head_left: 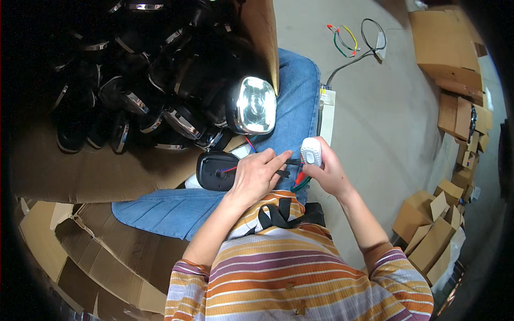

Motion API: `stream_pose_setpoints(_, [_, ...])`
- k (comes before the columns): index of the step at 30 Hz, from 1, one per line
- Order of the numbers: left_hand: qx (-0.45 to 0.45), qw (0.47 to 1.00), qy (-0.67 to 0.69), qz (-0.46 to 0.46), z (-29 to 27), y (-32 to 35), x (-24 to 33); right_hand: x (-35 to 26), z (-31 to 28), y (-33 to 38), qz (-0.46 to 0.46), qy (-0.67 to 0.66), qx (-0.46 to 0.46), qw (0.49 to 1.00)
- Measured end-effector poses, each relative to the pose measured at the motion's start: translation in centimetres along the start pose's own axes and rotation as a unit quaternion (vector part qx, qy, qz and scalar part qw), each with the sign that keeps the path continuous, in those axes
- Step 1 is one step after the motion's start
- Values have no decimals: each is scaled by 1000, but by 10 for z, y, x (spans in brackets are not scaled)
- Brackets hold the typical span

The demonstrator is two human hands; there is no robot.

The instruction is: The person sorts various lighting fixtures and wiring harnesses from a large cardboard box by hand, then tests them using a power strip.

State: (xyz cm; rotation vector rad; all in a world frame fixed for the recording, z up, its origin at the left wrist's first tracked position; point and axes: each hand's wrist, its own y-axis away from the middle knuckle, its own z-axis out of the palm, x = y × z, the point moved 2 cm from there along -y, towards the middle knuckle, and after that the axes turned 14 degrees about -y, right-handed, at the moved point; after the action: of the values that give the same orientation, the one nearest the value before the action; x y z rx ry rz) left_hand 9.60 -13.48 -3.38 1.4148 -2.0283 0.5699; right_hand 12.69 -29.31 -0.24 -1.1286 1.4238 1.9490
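A square headlight [256,105] shines brightly by my left thigh, its black housing leaning at the box edge. Just left of my left hand [259,172] lies a black lamp shell [217,171], with a thin red wire running from it under the palm. The fingers of that hand are closed round the wires and a black connector [293,161]; the grip is partly hidden. A white plastic piece with an oval button, like a switch [310,152], is held in my right hand [330,172]. Below it hang red clips and a green wire [301,183].
A large cardboard box [101,170] full of black, chrome-rimmed lamps stands at the left. On the grey floor lie a power strip [380,46] with a black cable and some coloured clip leads [344,40]. Cardboard boxes [428,227] line the right side.
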Motion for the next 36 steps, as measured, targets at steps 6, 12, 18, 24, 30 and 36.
stream_pose_setpoints(6, [10,1000,7,-5,-3,1,0,2,1,-1,26,-2,25,999])
stream_pose_setpoints(12, [17,1000,0,1,-1,2,0,-4,9,-1,7,75,47,996])
stream_pose_setpoints(18, [10,999,-13,-35,-6,6,1,-3,16,-3,-22,97,54,994])
stream_pose_setpoints(24, [-20,976,200,-90,-49,43,-2,-12,-8,0,-14,9,90,996])
stream_pose_setpoints(30, [186,958,217,-13,-100,52,15,-27,3,4,36,2,19,999])
stream_pose_setpoints(36, [49,891,360,-272,-89,-9,-34,-25,3,4,58,-10,-26,998])
